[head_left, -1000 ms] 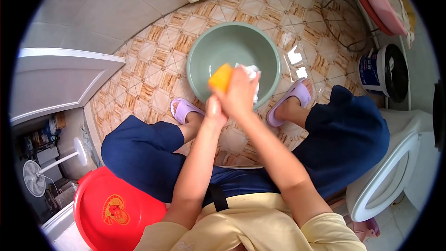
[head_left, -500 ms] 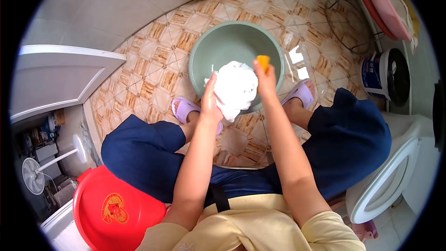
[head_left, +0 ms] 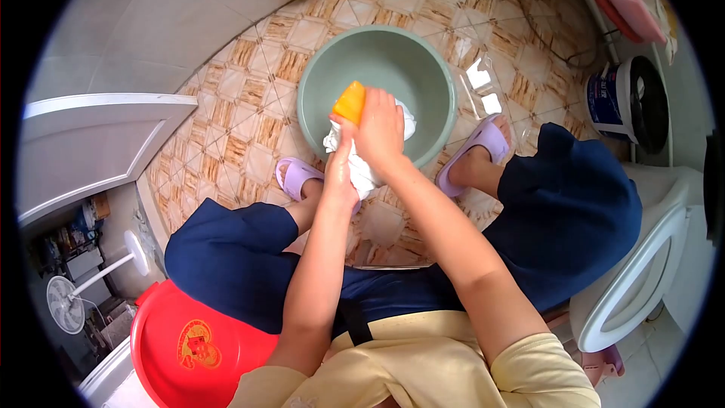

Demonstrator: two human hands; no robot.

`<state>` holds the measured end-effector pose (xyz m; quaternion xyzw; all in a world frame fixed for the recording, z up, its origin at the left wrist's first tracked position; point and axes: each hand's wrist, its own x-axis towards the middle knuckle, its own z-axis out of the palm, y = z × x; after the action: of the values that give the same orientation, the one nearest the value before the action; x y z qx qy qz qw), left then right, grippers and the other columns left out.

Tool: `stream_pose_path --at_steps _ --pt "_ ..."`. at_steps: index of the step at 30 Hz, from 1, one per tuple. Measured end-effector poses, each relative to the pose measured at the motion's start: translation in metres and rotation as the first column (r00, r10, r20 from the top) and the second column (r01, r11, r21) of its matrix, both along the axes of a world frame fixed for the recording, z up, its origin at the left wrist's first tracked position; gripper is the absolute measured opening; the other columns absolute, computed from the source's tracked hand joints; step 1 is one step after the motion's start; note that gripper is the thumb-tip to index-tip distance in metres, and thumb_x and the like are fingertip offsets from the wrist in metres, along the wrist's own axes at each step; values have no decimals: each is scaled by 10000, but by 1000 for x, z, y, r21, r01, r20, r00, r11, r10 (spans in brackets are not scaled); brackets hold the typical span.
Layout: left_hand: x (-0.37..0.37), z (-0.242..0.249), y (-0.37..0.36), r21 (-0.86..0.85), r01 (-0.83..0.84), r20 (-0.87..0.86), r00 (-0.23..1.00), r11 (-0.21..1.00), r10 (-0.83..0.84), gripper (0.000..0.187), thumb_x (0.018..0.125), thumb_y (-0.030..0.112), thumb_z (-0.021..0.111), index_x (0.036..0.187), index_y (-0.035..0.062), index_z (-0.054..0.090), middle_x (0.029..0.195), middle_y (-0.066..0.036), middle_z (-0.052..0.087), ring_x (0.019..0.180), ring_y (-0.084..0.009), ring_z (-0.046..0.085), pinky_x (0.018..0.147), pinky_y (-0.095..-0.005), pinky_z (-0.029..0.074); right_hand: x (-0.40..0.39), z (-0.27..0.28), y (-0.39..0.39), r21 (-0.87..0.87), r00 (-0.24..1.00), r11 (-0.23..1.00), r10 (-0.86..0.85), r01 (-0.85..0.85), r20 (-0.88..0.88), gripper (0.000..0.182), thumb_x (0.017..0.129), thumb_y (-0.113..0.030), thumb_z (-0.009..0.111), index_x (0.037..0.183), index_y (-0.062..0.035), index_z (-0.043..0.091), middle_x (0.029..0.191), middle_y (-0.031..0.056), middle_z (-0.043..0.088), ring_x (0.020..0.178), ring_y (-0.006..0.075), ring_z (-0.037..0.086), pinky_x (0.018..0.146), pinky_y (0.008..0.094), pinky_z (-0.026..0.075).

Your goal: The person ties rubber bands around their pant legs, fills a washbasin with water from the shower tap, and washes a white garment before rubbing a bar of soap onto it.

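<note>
Right hand (head_left: 380, 130) presses orange soap bar (head_left: 350, 102), long axis tilted up-right, onto white cloth (head_left: 361, 170).

**No legible writing anywhere in the room**

Standing here, I can make out markings in two places, and neither can be read. The round red plastic basin (head_left: 192, 347) at the lower left carries a golden emblem in its middle, with characters too small and blurred to read. The white plastic bucket with a blue label (head_left: 610, 102) by the right wall shows printing on that label, but the letters stay indistinct.
</note>
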<state>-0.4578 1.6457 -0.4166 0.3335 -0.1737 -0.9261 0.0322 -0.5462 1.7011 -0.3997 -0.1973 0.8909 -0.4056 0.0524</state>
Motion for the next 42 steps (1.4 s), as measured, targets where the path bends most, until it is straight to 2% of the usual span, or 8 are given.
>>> stream_pose_path --at_steps 3,6,14,16,19,27,32,42 --pt "-2 -13 -13 -436 -5 121 990 900 65 406 884 186 567 1243 19 475 1180 -113 569 1060 -262 566 908 -398 461 -21 -50 8 -225 958 965 -69 135 279 558 718 -423 708 1009 13 517 880 125 582 806 278 558 725 373 437" --pt "-6 12 -34 -331 -144 65 983 933 174 400 865 177 596 1202 -12 492 1107 -124 590 986 -254 590 868 -370 485 -41 -76 41 -269 543 742 -150 614 826 524 757 -386 676 1045 16 504 828 80 596 698 182 576 647 305 467" --pt "-26 103 -46 -360 -315 -63 947 878 314 380 916 375 483 1087 42 544 987 -121 596 849 -239 582 765 -375 492 -42 -109 66 -348 635 799 -53 490 771 341 708 -57 551 1043 -6 508 896 96 586 832 159 562 656 289 461" --pt "-6 74 -83 -217 30 -559 816 976 -149 367 923 391 428 1018 57 547 902 -108 584 770 -214 557 715 -375 479 -42 -114 63 -393 747 832 -39 392 663 334 705 -43 553 1035 -10 515 904 99 586 861 163 558 665 295 465" --pt "-11 102 -68 -226 -192 -448 891 955 72 446 927 352 424 1204 10 492 1104 -144 592 961 -271 597 849 -408 495 -41 -100 56 -541 775 770 98 338 624 308 703 -16 545 1009 -6 521 889 101 583 799 181 578 657 296 476" --pt "-58 146 -63 -258 -247 -218 957 934 193 322 922 195 425 1149 -13 519 1083 -148 602 1007 -282 585 894 -425 472 -6 -89 56 -397 207 685 345 611 915 250 777 -60 499 1006 35 479 832 172 622 762 250 627 753 338 504" --pt "-74 171 -44 -245 -381 -191 921 892 341 292 940 229 400 1112 32 531 1110 -116 573 1055 -265 537 951 -452 412 13 -72 55 -627 291 526 584 575 758 314 715 -66 549 1027 -56 527 1191 87 540 1106 225 475 881 361 408" --pt "-88 225 -2 -373 -474 -287 876 797 387 481 957 334 305 1326 26 323 1377 -167 313 1267 -332 320 1033 -565 235 24 -53 35 -694 597 436 358 572 718 418 686 -72 647 1084 -67 522 1055 53 565 958 185 519 844 301 407"
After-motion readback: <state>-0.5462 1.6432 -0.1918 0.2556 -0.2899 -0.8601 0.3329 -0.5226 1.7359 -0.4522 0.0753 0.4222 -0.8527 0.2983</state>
